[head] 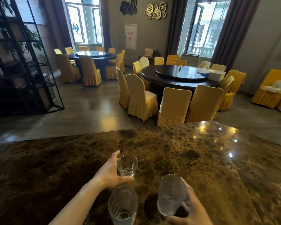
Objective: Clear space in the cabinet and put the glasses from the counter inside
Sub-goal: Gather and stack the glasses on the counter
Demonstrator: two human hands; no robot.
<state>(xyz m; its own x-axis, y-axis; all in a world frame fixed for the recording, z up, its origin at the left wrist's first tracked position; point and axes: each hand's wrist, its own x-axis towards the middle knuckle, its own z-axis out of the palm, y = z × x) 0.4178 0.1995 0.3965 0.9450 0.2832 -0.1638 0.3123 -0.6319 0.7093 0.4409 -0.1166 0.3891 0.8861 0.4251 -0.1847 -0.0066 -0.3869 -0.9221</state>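
Note:
Three clear drinking glasses are over the brown marble counter (pixel 201 156). My left hand (pixel 111 173) wraps around the far glass (pixel 127 165), which stands upright on the counter. My right hand (pixel 191 208) grips a second glass (pixel 171 194) from its right side, tilted and lifted toward me. A third glass (pixel 122 207) stands free near the bottom edge, just under my left wrist. No cabinet is in view.
Beyond the counter's far edge lies a tiled floor with two round dark dining tables (pixel 180 75) ringed by yellow-covered chairs (pixel 140 98). A black metal shelf frame (pixel 31 62) stands at the left. Windows with curtains line the far wall.

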